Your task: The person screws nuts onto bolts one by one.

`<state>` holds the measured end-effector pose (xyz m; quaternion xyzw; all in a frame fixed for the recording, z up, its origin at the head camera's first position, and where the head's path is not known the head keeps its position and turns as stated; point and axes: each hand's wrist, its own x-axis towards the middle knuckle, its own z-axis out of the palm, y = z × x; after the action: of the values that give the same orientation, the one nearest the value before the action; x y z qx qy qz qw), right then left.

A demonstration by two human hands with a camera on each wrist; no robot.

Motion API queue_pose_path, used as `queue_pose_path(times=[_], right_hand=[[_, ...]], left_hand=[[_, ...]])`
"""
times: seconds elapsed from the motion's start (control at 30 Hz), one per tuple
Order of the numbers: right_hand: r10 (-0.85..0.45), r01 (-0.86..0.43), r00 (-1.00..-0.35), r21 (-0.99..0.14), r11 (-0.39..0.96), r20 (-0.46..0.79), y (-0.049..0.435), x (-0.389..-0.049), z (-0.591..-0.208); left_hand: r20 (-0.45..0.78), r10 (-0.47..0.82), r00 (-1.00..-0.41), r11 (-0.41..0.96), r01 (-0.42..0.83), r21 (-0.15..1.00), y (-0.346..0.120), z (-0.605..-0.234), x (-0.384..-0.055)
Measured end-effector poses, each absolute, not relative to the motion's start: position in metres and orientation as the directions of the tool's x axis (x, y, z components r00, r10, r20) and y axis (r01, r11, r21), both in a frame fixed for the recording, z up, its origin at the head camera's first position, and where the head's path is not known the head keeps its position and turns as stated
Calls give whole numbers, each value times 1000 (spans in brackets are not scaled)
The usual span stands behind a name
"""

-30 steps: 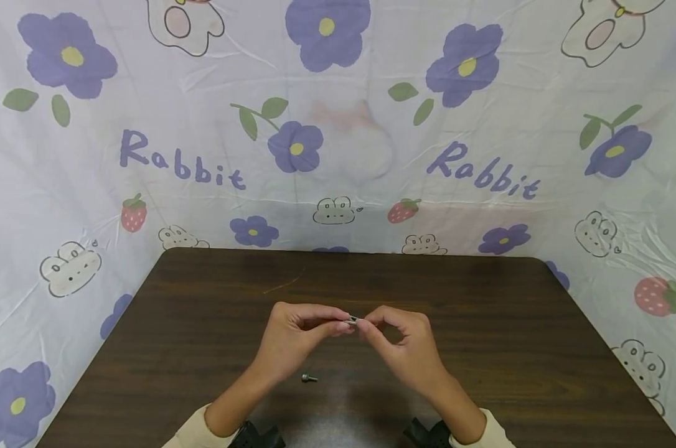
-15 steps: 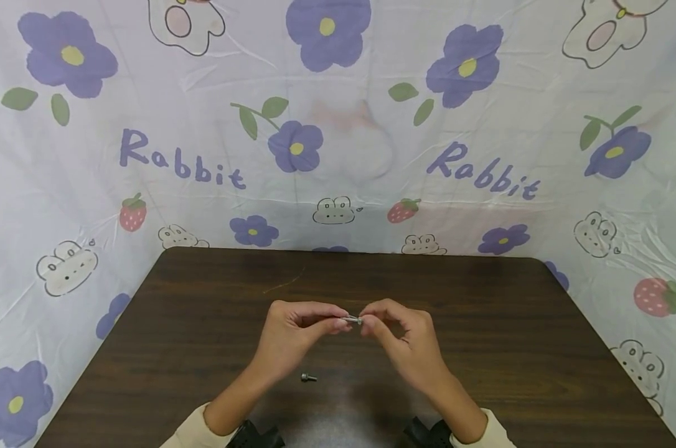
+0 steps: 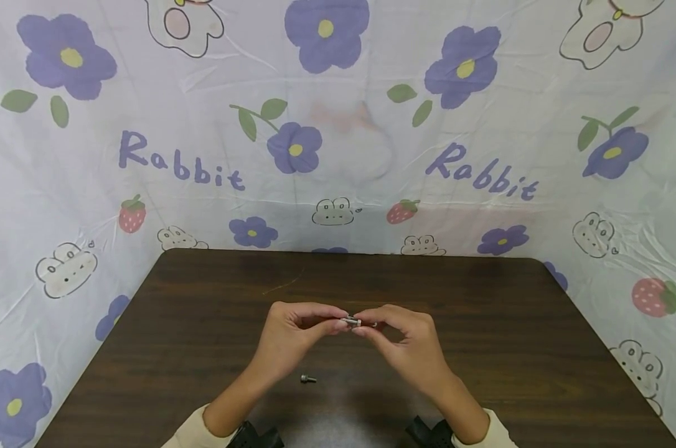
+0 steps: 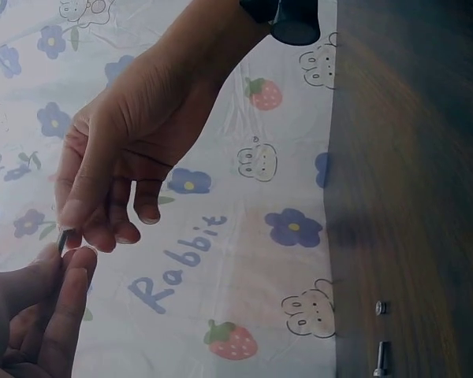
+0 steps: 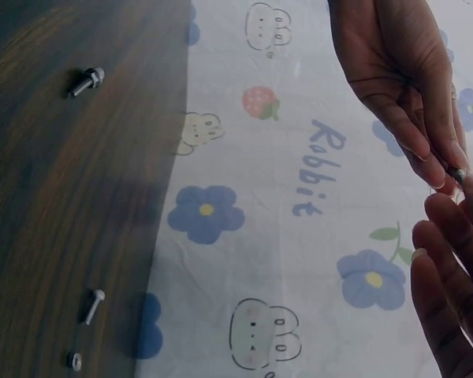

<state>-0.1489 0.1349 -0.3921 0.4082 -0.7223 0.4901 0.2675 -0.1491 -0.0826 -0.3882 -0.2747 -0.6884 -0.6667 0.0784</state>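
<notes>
Both hands meet above the middle of the table. My left hand [image 3: 295,333] pinches a small silver metal screw [image 3: 351,321] between thumb and fingertips. My right hand [image 3: 405,336] has its thumb and forefinger on the screw's right end, covering part of it. In the left wrist view only a dark sliver of the screw [image 4: 63,239] shows between the two hands' fingertips; in the right wrist view its tip [image 5: 457,175] is mostly hidden by fingers. What sits at the right end I cannot tell.
A bolt [image 3: 308,378] with a thick head lies on the dark wooden table [image 3: 203,323], left of centre below the hands. The right wrist view also has a smaller screw [image 5: 94,305] and a nut [image 5: 75,361] on the table. A printed cloth [image 3: 338,155] hangs behind.
The right fingers draw back slightly from the screw's end, then come over it again from the right. The left hand stays almost still, and the bolt on the table has not moved.
</notes>
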Motion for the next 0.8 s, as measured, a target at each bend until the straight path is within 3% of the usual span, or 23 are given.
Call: queue_pose_path(times=[0.33, 0.67, 0.8], right_hand=[[-344, -798, -603, -552, 243, 720, 136, -148, -394], [-330, -766, -643, -587, 263, 691, 134, -147, -394], [-305, -789, -615, -564, 246, 727, 135, -148, -391]], left_hand=[[545, 278, -791, 55, 580, 813, -82, -389, -148], [566, 286, -773, 79, 608, 790, -82, -389, -146], [573, 283, -769, 88, 616, 783, -83, -388, -148]])
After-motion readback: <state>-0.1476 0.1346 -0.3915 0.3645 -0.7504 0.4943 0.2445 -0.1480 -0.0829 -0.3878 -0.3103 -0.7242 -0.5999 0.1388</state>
